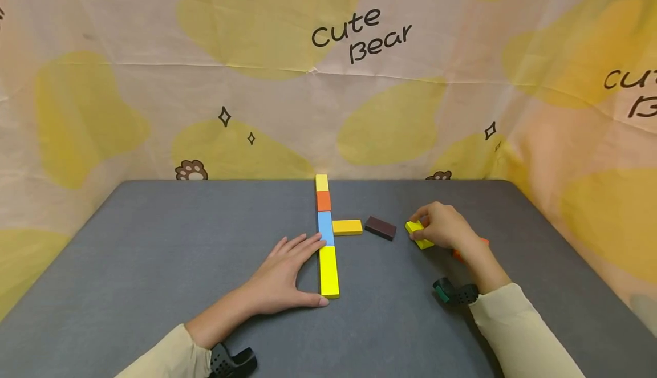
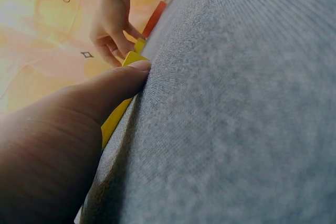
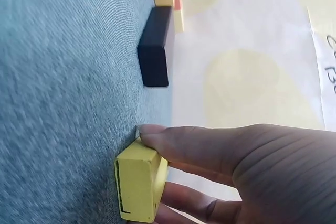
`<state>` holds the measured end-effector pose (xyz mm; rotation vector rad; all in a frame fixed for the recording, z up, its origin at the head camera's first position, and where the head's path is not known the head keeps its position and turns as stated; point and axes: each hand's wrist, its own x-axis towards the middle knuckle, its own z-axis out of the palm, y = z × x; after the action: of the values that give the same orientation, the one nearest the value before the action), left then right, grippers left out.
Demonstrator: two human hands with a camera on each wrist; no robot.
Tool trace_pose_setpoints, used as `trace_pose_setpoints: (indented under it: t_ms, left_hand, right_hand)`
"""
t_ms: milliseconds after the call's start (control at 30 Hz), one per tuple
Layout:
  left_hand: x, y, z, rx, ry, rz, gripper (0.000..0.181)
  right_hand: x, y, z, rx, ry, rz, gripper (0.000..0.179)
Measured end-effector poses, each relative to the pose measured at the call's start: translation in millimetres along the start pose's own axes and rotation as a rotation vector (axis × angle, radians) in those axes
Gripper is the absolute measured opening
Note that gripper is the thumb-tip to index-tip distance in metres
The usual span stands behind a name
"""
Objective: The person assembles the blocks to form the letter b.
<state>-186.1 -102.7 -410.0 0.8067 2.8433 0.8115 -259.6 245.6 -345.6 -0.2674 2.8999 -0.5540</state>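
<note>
A line of blocks runs away from me on the grey table: a long yellow block (image 1: 329, 272) nearest, then a blue block (image 1: 325, 228), an orange block (image 1: 323, 200) and a pale yellow block (image 1: 321, 182). My left hand (image 1: 279, 278) rests along its left side, fingers stretched to the blue block, thumb at the near yellow block's end. To the right, my right hand (image 1: 443, 227) pinches another yellow block (image 3: 137, 182) between thumb and fingers, low at the table. A dark brown block (image 1: 380, 228) lies slanted between that hand and an amber block (image 1: 347, 227), which abuts the blue block.
Partly hidden behind my right wrist lies another orange block (image 1: 458, 255). A patterned cloth (image 1: 287, 98) hangs behind the table (image 1: 205, 224) and along its sides. Black wrist devices show at my left wrist (image 1: 232, 361) and right wrist (image 1: 455, 292).
</note>
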Motion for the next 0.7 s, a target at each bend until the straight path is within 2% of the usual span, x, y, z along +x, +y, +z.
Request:
trace_pose_setpoints:
  t_ms: [233, 367, 567, 700]
  left_hand:
    - [1.9, -0.8, 0.5, -0.002, 0.005, 0.002, 0.099]
    - [2.3, -0.5, 1.2, -0.001, 0.006, 0.002, 0.099]
    - [1.1, 0.1, 0.9, -0.006, 0.006, 0.003, 0.100]
    - [-0.2, 0.8, -0.6, -0.012, 0.004, -0.003, 0.101]
  right_hand:
    - [-6.2, -6.7, 4.7, -0.015, 0.017, 0.014, 0.040]
    - [-12.0, -6.1, 6.7, -0.008, 0.010, 0.002, 0.049]
    - [-22.4, -1.1, -1.2, 0.036, -0.080, -0.069, 0.075]
    - [-22.3, 1.8, -2.3, 0.037, -0.112, -0.158, 0.075]
